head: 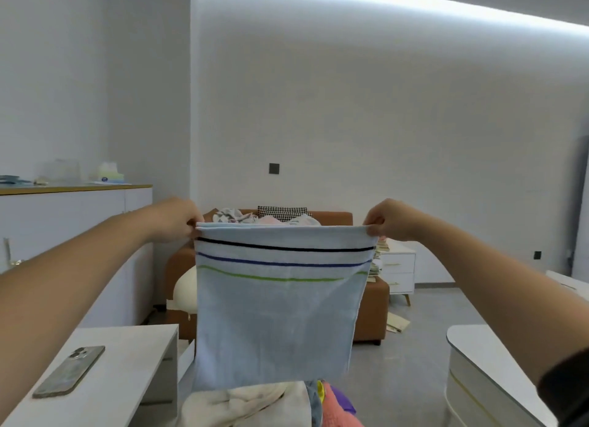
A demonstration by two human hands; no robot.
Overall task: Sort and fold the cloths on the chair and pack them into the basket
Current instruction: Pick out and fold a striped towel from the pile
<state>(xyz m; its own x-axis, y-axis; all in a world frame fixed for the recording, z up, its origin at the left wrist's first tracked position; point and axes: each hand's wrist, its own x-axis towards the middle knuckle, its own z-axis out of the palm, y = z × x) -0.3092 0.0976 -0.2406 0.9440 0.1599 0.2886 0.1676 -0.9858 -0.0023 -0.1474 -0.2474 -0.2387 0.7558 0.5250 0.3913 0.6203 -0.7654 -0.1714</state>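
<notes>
I hold the pale blue terry towel with black, blue and green stripes (280, 315) up in the air in front of me, spread flat between both hands. My left hand (178, 219) pinches its top left corner and my right hand (387, 219) pinches the top right corner, fingers curled over the hem. The hands are well apart and the top edge runs taut between them. The lower edge hangs free just above the heap of cream, pink and purple cloths (255, 404) at the bottom of the view. I see no basket here.

The grips are my first worry. Each is only a pinch at a corner, so if one slips as I bring the hands together, that side drops and the towel lands back in the unsorted heap. The right side edge slants inward, so I judge that a fold made now would come out skewed unless I square the corners first. The hanging edge could also catch on the heap and drag a cloth with it. The grey smartphone (68, 371) lies on the white side table (134, 347) under my left forearm, and a wide sweep of that arm could knock it off.
</notes>
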